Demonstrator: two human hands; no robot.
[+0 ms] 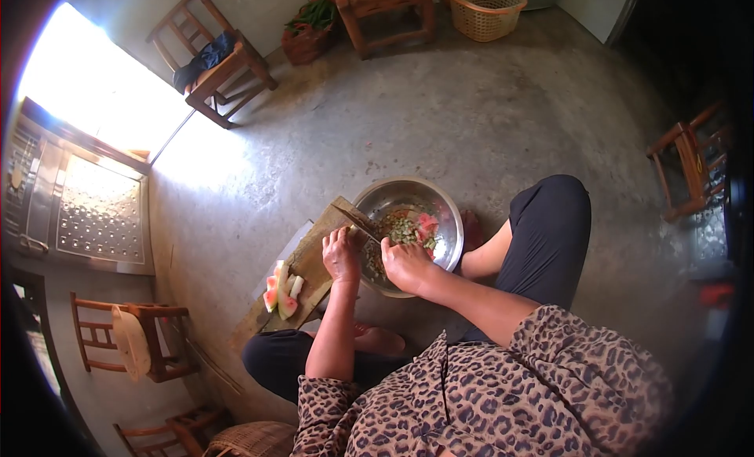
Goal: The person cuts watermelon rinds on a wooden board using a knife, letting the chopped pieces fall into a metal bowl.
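Note:
My right hand (pixel 404 264) is closed round the handle of a knife (pixel 358 221), whose blade lies over the end of a wooden board (pixel 318 272) beside a metal bowl (pixel 450 221). On the board, close to the blade, my left hand (pixel 341 255) has its fingers bent and pressed down; what lies under them is too small to make out. Several pieces of watermelon rind (pixel 284 290) with some red flesh rest on the lower left part of the board. Small green chopped bits (pixel 399 227) and pink-red pieces (pixel 426 226) are in the bowl.
Wooden chairs stand at the upper left (pixel 228 72), left (pixel 169 339) and right (pixel 691 166). A yellow basket (pixel 485 17) and a red bag (pixel 308 44) with green vegetables are at the back. My knees flank the board and bowl. A wicker basket (pixel 255 441) sits at the bottom.

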